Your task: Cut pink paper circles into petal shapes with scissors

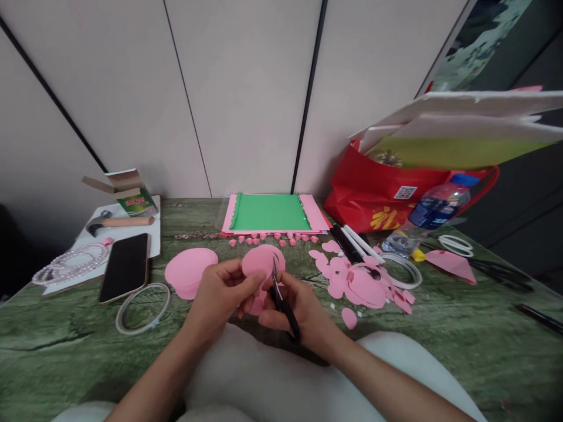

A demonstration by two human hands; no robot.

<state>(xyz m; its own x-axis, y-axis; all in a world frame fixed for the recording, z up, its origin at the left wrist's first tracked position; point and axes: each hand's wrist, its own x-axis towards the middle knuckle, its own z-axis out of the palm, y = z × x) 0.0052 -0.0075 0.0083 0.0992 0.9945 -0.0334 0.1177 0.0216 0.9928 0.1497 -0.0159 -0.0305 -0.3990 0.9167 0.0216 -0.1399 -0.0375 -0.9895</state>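
Between thumb and fingers, my left hand pinches a pink paper circle. Black-handled scissors are in my right hand, their blades at the right part of that circle. Whether the blades are fully closed I cannot tell. More pink paper shows below the circle, partly hidden by my fingers. To the left lies a stack of pink paper circles. On the right is a loose heap of pink paper cuttings. A row of small pink paper rolls lies beyond my hands.
Green paper lies on pink sheets at the back. On the left are a phone, tape roll, hammer, beads and opened box. A red bag, bottle, markers and another tape roll stand or lie right.
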